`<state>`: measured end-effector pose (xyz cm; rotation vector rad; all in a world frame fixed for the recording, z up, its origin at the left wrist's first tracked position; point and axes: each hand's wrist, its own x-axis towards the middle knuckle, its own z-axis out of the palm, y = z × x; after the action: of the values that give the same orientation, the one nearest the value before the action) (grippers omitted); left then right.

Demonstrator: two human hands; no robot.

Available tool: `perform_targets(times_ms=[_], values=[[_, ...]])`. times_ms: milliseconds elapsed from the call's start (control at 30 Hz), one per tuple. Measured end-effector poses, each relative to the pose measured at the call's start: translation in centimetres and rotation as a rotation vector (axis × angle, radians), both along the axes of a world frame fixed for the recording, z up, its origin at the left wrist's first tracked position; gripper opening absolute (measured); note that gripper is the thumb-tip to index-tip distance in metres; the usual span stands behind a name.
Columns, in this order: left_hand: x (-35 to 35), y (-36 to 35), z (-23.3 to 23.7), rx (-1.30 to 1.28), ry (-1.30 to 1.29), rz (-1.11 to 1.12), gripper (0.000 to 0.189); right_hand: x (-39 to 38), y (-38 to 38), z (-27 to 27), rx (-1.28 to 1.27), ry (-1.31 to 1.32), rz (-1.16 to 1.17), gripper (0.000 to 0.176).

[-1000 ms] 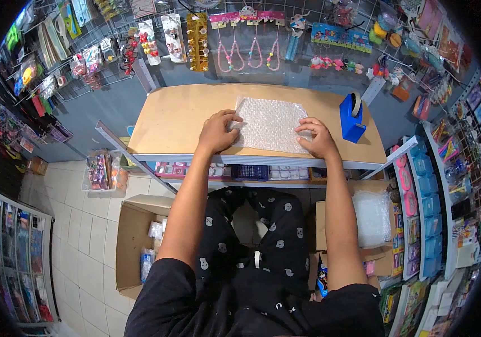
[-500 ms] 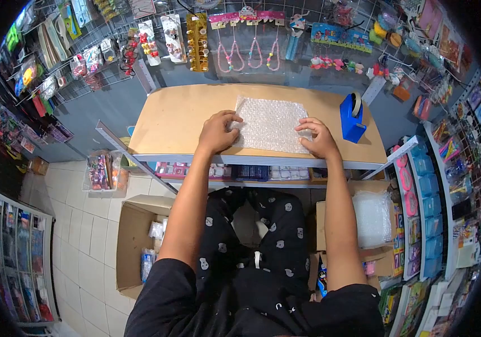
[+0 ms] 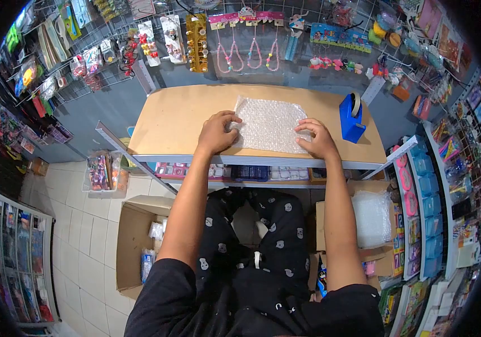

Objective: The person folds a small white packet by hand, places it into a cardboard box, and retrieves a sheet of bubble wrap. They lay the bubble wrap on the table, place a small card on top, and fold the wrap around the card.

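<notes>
A sheet of clear bubble wrap (image 3: 271, 124) lies flat on the wooden tabletop (image 3: 175, 115). At its left edge rests my left hand (image 3: 217, 132), with curved fingers and the thumb spread apart. My right hand (image 3: 318, 139) touches the right edge in much the same way, thumb and fingers apart. Neither hand is closed around the sheet. To the right of my right hand stands a blue tape dispenser (image 3: 353, 121) with a roll of tape in it.
More bubble wrap (image 3: 372, 219) sits in a cardboard box at my right. Another open cardboard box (image 3: 131, 247) with packets is at my left. Hair accessories and bead necklaces (image 3: 256, 56) hang on the wall rack behind the table. Small goods fill the shelf below the tabletop.
</notes>
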<state>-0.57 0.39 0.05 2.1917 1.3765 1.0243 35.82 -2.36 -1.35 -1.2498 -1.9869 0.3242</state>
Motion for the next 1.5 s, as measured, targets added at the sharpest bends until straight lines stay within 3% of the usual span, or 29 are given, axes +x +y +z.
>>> perform_targets(times_ms=[1500], values=[[0.0,0.0,0.1,0.021,0.001,-0.005,0.032,-0.2,-0.2,0.3,-0.046,0.033,-0.007,0.027]])
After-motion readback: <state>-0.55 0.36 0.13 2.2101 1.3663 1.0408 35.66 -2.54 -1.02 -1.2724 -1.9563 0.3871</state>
